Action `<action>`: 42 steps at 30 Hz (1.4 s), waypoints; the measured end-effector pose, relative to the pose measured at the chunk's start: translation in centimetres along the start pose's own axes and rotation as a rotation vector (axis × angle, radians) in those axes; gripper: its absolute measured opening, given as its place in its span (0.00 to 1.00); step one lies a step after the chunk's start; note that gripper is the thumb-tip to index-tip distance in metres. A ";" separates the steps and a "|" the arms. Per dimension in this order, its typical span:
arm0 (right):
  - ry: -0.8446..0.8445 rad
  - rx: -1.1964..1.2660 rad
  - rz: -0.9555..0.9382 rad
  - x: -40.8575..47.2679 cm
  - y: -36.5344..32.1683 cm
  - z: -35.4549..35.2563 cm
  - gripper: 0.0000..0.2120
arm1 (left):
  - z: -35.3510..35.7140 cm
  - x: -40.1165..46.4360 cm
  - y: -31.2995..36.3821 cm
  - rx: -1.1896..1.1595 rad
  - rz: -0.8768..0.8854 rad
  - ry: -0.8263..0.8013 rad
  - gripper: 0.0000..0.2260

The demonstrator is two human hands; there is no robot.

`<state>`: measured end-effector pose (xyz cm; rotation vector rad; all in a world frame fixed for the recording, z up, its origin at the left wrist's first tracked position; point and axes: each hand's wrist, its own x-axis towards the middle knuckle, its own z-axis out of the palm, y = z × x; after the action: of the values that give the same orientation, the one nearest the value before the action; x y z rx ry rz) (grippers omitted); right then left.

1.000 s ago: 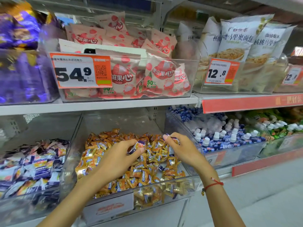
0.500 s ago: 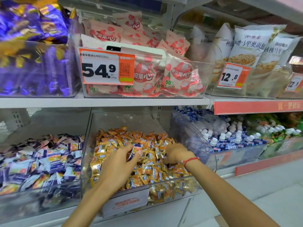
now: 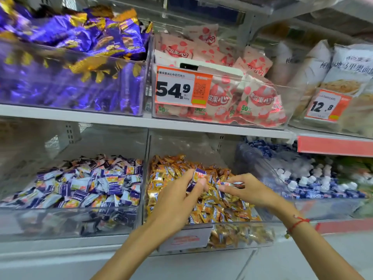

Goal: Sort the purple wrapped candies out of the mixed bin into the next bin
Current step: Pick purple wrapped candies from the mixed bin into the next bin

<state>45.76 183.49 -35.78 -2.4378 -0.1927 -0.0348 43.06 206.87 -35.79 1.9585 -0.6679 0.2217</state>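
Upper shelf, left: a clear bin of purple and gold packs [image 3: 80, 43], blurred.
Upper shelf, middle: pink packs [image 3: 256, 98] in a clear bin with a price tag [image 3: 182, 86] reading 54.9.
Upper shelf, right: pale bags [image 3: 347, 77] behind a 12.8 tag [image 3: 327, 107].
Left bin [image 3: 70, 223]: clear, on the lower shelf, filled with purple and white candies [image 3: 80, 184].
Mixed bin [image 3: 203, 147]: just right of the left bin, sharing a wall, heaped with orange candies [image 3: 220, 211].
Left hand [image 3: 177, 199]: over the orange heap, fingers curled, thumb and fingertips pinching a purple candy [image 3: 198, 175] held above the pile.
Right hand [image 3: 250, 190]: beside the left hand, close to touching it, fingers curled around a second candy [image 3: 232, 184] with a purple wrapper, low over the heap.
Wrist: a red string bracelet [image 3: 298, 223] on the right arm.
Far right bin: blue and white packs [image 3: 314, 178], blurred.
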 end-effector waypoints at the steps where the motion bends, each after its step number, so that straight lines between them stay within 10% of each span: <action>1: 0.031 -0.007 -0.021 -0.2 -1.2 0.2 0.23 | -0.8 -0.7 0.6 -0.023 0.026 0.023 0.13; 11: 0.178 -0.072 -0.442 3.5 -17.3 7.3 0.13 | -13.2 -3.3 -4.4 0.169 -0.198 0.833 0.07; 20: -0.403 -0.626 -0.291 10.8 -20.5 13.6 0.38 | -15.8 -3.1 -10.0 0.223 -0.454 0.300 0.25; 31: 0.265 -0.281 -0.339 0.9 -7.9 4.5 0.10 | -10.3 -3.3 -3.9 0.312 0.043 0.455 0.10; 42: 0.721 -0.332 -0.029 -4.6 3.8 0.5 0.16 | 5.1 6.4 -1.0 0.340 0.244 -0.423 0.14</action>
<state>41.77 180.36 -38.90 -2.5689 0.1137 -1.0066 48.28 200.48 -36.25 2.2719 -1.2139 0.0697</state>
